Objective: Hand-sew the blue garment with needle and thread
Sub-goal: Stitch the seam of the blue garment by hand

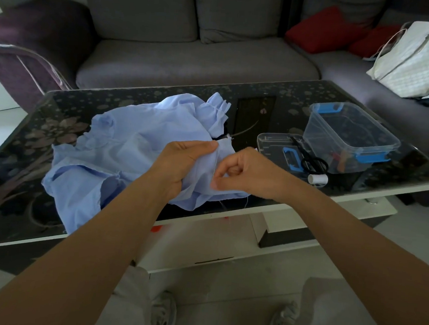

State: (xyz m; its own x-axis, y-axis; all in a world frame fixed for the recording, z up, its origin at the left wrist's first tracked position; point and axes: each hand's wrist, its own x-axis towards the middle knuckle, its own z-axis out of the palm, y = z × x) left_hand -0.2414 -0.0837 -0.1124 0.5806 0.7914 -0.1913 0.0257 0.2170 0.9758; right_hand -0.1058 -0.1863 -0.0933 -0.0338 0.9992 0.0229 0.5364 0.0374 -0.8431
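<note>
Nearest, pale grey trousers point(345, 313) and grey knitted shoes point(163, 311) are seen below two bare forearms. The left hand point(180, 160) is curled round a bunched fold of the garment point(133, 151), with the thumb laid flat on top of the cloth. The right hand point(243, 173) is held just beside it, its thumb and forefinger pinched together at the fold's edge and its other fingers curled in; whether a needle is held there cannot be told. The garment, a thin, crumpled, light blue cloth with gathered ruffles at its far end, is spread over the near left part of the table point(59, 116), and one corner is draped over the near edge. Fine thread ends point(246, 202) are seen hanging from the hem under the right hand. The table is topped with dark, glossy glass printed with pale flowers. To the right, a clear flat lid point(273, 143) is laid, with black-handled scissors point(310, 161) and a small white spool point(317, 179) on it. Just behind, a clear rectangular plastic box point(349, 136) with blue clips is set. Beyond the table, a grey fabric sofa point(190, 59) is seen, with red cushions point(327, 28) and a white textured bag point(418, 60) resting on its right section.
</note>
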